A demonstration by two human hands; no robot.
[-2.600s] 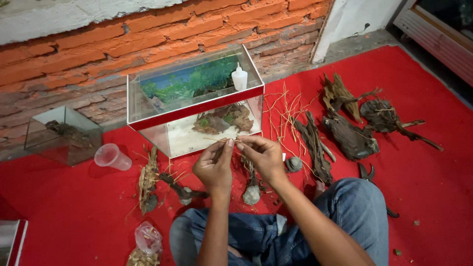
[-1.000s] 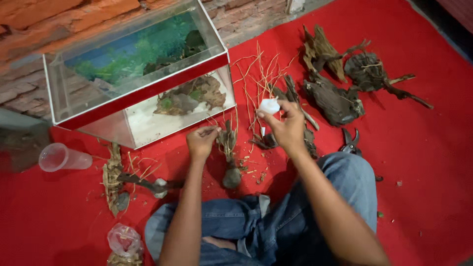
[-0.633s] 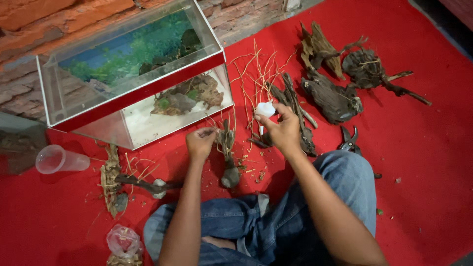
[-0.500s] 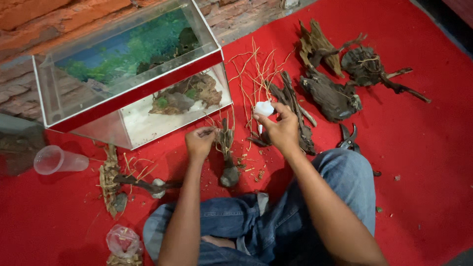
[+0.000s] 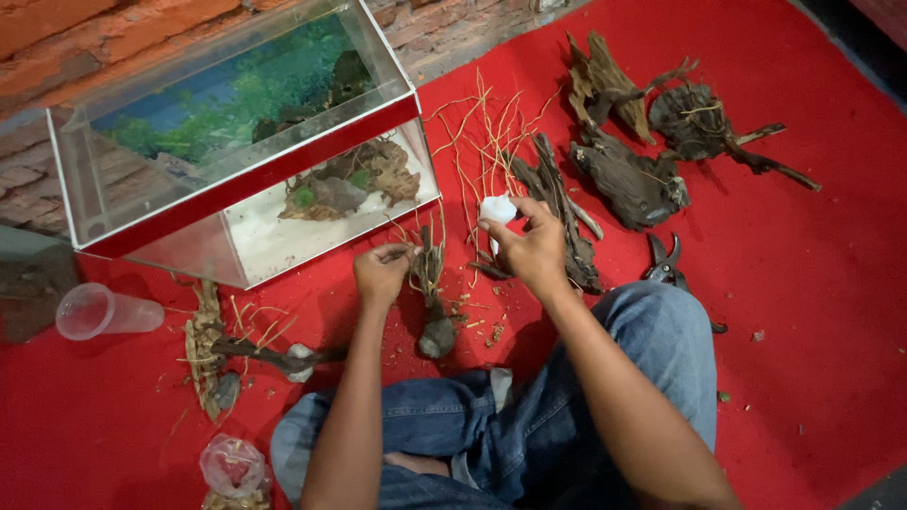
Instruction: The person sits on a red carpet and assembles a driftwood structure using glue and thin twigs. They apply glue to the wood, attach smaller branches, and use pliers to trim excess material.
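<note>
My left hand point(image 5: 380, 272) pinches a thin twig against a small upright driftwood piece point(image 5: 430, 283) that stands on a grey stone on the red carpet. My right hand point(image 5: 529, 247) is shut on a small white bottle point(image 5: 496, 210), held just right of that piece with its tip pointing down toward it. Behind both hands stands a glass aquarium point(image 5: 236, 142) with a red rim, holding wood and moss on white sand. Thin dry roots point(image 5: 482, 132) lie fanned out beyond my right hand.
Several dark driftwood pieces point(image 5: 628, 179) lie at the right, with black pruning shears point(image 5: 666, 264) near my knee. A clear plastic cup point(image 5: 94, 312) lies on its side at the left. Another wood piece point(image 5: 213, 354) and a small plastic bag point(image 5: 231, 467) lie lower left. A brick wall stands behind.
My right hand has drawn the white bottle leftward and closer to the upright driftwood piece. My left hand stays pinched at the twig; the view has shifted slightly.
</note>
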